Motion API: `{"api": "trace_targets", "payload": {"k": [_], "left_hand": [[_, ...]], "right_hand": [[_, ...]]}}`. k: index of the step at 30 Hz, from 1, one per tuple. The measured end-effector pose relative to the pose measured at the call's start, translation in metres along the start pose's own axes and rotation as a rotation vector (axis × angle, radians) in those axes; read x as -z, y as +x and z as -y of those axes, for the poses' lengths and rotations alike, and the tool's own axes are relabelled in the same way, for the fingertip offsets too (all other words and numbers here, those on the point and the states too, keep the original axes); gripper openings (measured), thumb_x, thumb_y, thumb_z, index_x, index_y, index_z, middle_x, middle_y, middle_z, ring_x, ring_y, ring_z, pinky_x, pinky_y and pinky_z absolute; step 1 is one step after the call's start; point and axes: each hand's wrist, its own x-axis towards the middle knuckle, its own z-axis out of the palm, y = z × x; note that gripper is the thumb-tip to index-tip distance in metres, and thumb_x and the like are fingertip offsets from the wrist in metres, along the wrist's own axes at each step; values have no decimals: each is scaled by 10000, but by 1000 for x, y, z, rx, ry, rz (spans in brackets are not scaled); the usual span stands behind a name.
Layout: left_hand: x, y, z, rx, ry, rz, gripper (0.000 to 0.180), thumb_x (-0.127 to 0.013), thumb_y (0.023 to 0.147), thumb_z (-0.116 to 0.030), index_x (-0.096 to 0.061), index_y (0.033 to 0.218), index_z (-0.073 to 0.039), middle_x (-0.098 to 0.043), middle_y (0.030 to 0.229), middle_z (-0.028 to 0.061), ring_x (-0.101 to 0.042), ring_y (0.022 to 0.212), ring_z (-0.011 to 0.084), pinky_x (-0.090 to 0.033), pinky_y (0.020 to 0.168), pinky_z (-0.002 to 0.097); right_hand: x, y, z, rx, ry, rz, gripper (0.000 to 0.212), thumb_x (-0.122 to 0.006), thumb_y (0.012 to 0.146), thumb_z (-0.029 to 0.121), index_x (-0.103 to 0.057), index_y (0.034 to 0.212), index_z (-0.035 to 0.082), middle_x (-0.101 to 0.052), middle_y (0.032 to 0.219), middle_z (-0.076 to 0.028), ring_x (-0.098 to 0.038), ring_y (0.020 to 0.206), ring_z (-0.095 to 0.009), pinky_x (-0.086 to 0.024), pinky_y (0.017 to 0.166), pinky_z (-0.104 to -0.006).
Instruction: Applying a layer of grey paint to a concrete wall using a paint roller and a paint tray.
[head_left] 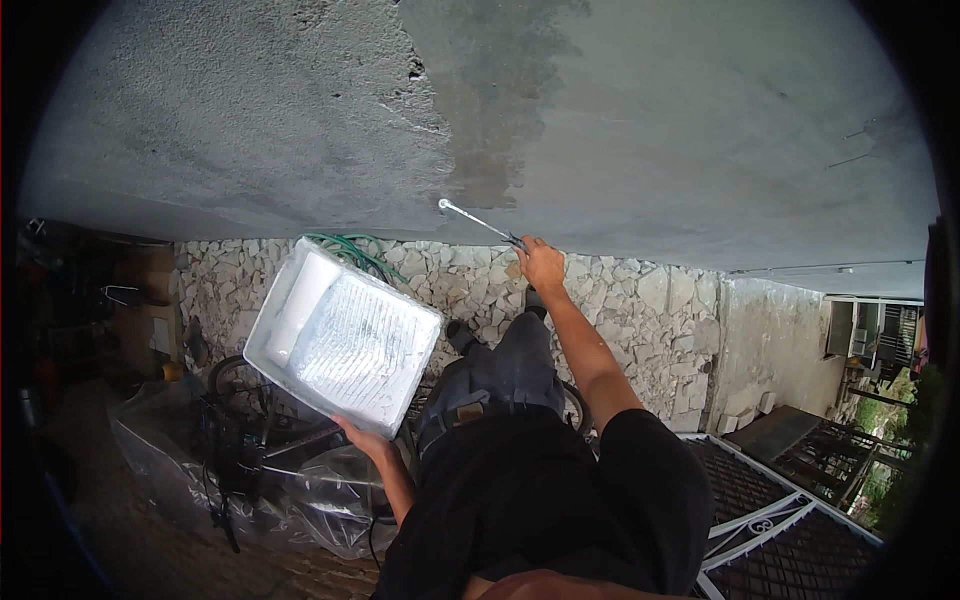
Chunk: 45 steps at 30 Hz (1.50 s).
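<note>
My left hand [372,442] grips the near edge of a white paint tray [375,335] with a ribbed slope and a deeper well at its left. White paint coats the tray's inside, and the fingers beneath it are hidden. My right hand [541,266] is closed around the dark handle of a tool like a paint roller frame [475,219], with a slim white-coated rod. Its white tip is at the lower part of a grey wall [640,130], by a darker, damp-looking patch [495,110]; whether it touches, I cannot tell.
A green hose [355,252] lies along the wall's foot on irregular stone paving [640,320]. Behind the tray, at the lower left, stand a bicycle [240,420] and clear plastic sheeting [330,500]. A white-framed metal gate [770,510] is at the lower right.
</note>
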Motion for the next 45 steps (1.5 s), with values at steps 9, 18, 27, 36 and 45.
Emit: {"api": "trace_targets", "payload": {"k": [9, 18, 27, 36, 45], "left_hand": [[-17, 3, -14, 4, 38, 22, 880, -354, 1145, -629, -327, 1639, 98, -412, 1674, 219, -455, 1497, 350, -330, 1261, 439], [-8, -6, -16, 3, -1, 71, 877, -346, 1147, -626, -315, 1642, 98, -389, 1688, 216, -439, 1509, 350, -322, 1265, 441], [5, 4, -8, 29, 8, 76, 903, -375, 1129, -653, -283, 1664, 68, -347, 1717, 202, -400, 1540, 356, -303, 1277, 446], [-13, 13, -19, -1, 46, 109, 895, -361, 1143, -629, -332, 1619, 128, -404, 1670, 236, -448, 1498, 355, -335, 1254, 442], [-10, 3, -18, -44, 14, 93, 890, -365, 1142, -626, -344, 1614, 128, -407, 1667, 238, -457, 1491, 359, -344, 1250, 448]], "right_hand": [[88, -72, -129, -45, -77, -161, 257, -702, 1014, 355, -690, 1129, 126, -738, 929, -135, -740, 804, -404, -583, 678, -510], [-38, -18, 26, -62, 107, -14, 306, -709, 1011, 378, -691, 1144, 103, -745, 980, -155, -744, 873, -405, -584, 753, -520], [-23, -17, 10, -82, 72, -31, 330, -710, 1008, 397, -703, 1161, 105, -743, 984, -151, -739, 867, -405, -578, 744, -514], [88, -111, -119, -152, 49, -214, 296, -730, 1013, 321, -752, 1170, 72, -777, 1041, -153, -754, 897, -395, -589, 769, -476], [93, -70, -33, -35, 150, -279, 286, -753, 1002, 306, -760, 1171, 75, -770, 987, -148, -750, 841, -387, -587, 739, -458]]}}
